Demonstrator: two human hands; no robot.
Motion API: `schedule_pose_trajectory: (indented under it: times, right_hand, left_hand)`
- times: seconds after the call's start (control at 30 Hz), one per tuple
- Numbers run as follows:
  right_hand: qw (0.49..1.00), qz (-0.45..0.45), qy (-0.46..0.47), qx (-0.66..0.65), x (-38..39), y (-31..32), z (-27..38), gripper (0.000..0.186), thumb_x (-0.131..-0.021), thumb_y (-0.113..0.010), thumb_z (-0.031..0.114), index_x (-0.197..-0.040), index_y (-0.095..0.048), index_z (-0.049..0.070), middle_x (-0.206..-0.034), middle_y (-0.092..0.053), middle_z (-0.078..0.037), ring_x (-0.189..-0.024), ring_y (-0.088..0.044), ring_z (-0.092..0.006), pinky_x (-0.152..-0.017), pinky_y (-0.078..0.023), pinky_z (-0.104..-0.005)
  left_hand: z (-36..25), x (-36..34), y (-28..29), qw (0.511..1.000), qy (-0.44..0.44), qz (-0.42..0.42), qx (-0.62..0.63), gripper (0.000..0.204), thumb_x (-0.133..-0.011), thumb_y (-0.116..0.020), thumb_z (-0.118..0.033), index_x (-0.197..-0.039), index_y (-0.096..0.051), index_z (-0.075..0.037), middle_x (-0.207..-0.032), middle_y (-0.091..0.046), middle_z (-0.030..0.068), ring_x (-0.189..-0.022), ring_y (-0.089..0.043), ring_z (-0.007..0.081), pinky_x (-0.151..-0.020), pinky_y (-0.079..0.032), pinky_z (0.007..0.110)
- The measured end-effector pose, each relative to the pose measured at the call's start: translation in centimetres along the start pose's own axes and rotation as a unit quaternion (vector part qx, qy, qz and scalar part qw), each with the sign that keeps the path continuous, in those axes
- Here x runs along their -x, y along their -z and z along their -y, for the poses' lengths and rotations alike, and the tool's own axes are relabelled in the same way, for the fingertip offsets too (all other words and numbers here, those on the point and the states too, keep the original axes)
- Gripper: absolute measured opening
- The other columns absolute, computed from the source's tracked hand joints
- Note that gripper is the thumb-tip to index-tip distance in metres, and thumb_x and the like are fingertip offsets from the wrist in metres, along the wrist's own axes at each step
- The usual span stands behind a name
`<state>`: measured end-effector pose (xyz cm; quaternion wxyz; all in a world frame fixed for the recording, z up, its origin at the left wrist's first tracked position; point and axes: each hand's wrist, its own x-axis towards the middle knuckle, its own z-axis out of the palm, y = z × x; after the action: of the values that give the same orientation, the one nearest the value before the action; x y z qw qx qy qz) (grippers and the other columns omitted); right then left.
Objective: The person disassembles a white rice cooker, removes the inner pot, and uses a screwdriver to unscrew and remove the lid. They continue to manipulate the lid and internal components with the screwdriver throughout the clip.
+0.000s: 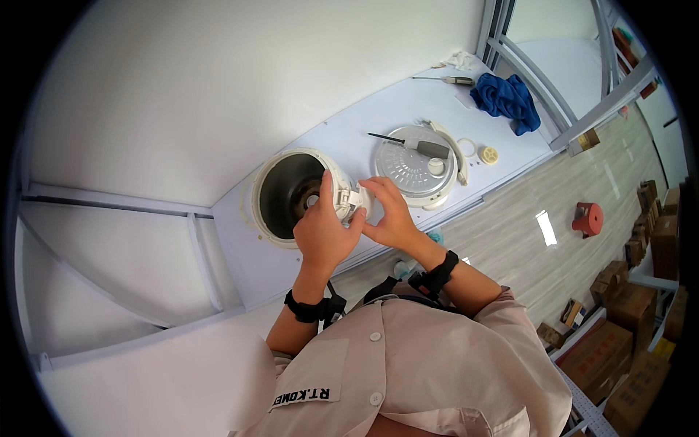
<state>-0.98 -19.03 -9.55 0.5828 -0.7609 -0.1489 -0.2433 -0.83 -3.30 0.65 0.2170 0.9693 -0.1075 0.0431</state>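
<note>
An open, pale cooker body with a dark interior lies at the left of a white table, its mouth facing the wearer; the white fitting on its right side lies between the two hands. The left hand reaches over the near right rim, its fingers extended along the wall and its thumb directed toward the fitting. The right hand stands on the fitting's right, index finger and thumb parted around it; whether either hand grips firmly cannot be told. Counted to the right: one round lid, bearing one grey-handled screwdriver and one small white cap; beyond its right edge, one thin ring and one cream disc. At the far right are a second screwdriver, one blue cloth and one crumpled white piece. One red stool stands on the floor at right.
</note>
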Motion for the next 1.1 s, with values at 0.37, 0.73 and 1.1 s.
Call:
schedule_pose_trajectory:
  times: [0.37,0.73,1.1]
  right_hand:
    - [0.995,0.027,-0.033,-0.094,0.1,-1.0,-0.6,0.070,-0.077,-0.086,0.008,-0.141,-0.059,0.003,-0.133,-0.060,-0.020,-0.115,-0.064,-0.0372,-0.098,-0.054,-0.0412]
    - [0.996,0.030,-0.025,-0.077,-0.4,-1.1,-0.2,0.068,-0.077,-0.086,0.006,-0.140,-0.060,0.004,-0.132,-0.060,-0.020,-0.116,-0.063,-0.0371,-0.097,-0.054,-0.0411]
    - [0.993,0.029,-0.026,-0.111,-0.4,-2.2,-0.7,0.071,-0.077,-0.087,0.005,-0.142,-0.058,0.004,-0.133,-0.061,-0.019,-0.118,-0.063,-0.0352,-0.098,-0.056,-0.0433]
  left_hand:
    - [-0.2,-0.1,0.0,1.000,0.019,0.000,-0.002,0.090,-0.085,-0.082,-0.042,-0.159,-0.045,-0.006,-0.108,-0.079,0.0181,-0.095,-0.078,0.0360,-0.077,-0.061,0.045]
    - [0.3,0.0,-0.5,0.999,0.004,-0.036,-0.011,0.082,-0.089,-0.080,-0.042,-0.157,-0.050,-0.008,-0.099,-0.080,0.0156,-0.085,-0.078,0.0323,-0.069,-0.060,0.041]
    - [0.8,0.0,-1.1,0.996,-0.025,-0.079,-0.012,0.072,-0.096,-0.073,-0.040,-0.157,-0.052,-0.009,-0.088,-0.078,0.0161,-0.077,-0.077,0.0329,-0.065,-0.059,0.043]
